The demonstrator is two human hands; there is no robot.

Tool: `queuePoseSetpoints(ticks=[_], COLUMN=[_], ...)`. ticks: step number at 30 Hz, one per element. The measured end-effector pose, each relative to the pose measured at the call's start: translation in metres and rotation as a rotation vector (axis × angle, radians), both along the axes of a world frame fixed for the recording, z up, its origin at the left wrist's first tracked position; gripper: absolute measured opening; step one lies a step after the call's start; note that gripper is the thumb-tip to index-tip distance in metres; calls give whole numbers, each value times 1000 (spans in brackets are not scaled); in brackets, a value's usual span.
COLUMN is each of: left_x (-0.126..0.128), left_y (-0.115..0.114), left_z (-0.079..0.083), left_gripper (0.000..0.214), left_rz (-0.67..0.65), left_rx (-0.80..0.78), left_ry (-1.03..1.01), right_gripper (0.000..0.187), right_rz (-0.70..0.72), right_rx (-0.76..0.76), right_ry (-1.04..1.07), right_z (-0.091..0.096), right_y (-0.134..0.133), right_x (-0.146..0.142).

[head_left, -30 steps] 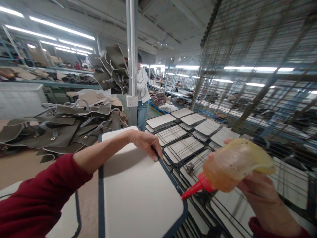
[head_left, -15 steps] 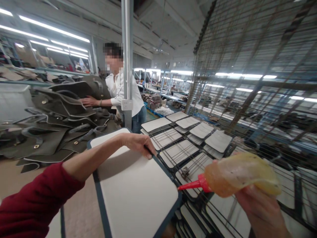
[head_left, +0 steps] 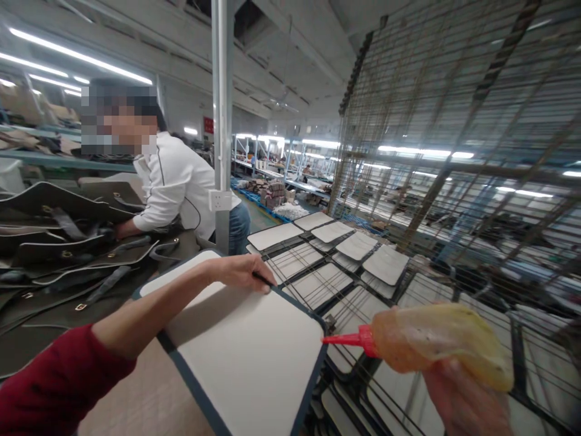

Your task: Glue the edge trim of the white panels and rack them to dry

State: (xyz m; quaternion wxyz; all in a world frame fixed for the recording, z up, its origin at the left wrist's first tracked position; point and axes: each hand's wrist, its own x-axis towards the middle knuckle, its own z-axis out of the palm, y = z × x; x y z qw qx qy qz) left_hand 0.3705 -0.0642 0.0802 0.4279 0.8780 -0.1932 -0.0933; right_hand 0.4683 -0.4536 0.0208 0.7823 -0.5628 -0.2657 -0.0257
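Observation:
My left hand (head_left: 245, 274) is closed at the far right edge of a large white panel (head_left: 245, 345) with a dark blue border. A thin dark strip (head_left: 262, 279) shows between its thumb and fingers; I cannot tell whether it is a separate tool or part of the edging. In my right hand (head_left: 458, 387) is a squeeze bottle (head_left: 436, 339) of amber liquid, lying sideways. Its red nozzle (head_left: 347, 340) points left, with the tip at the panel's right corner. The bottle hides part of the right fingers.
Wire racks (head_left: 313, 275) on the right carry many dark-edged white panels; more mesh racks (head_left: 454, 121) tilt up behind. A metal post (head_left: 221, 121) with a socket stands ahead. At left, a person in white (head_left: 181, 175) leans over piled dark bag pieces (head_left: 104, 284).
The person in white has leaned forward and left over the pile. My view has shifted slightly right. The nozzle tip has stayed by the panel's corner, and both hands keep their grips.

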Motion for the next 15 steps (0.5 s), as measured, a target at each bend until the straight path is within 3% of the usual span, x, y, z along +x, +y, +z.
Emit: queuePoseSetpoints(ticks=[7,11,15], left_x=[-3,-2,-3], left_y=[-5,-3,-2], left_z=[-2,-10,-10], left_gripper=[37,37,35], left_rz=[57,77,96], left_rx=[-17,-72,-68], left_ry=[-44,-18,-19], right_gripper=[52,55,40], right_rz=[-210,-207,-232], right_rx=[259,238,168], right_ry=[-75,-12,-122], right_z=[13,13,5], right_y=[20,24,18], right_x=[-1,-2,0])
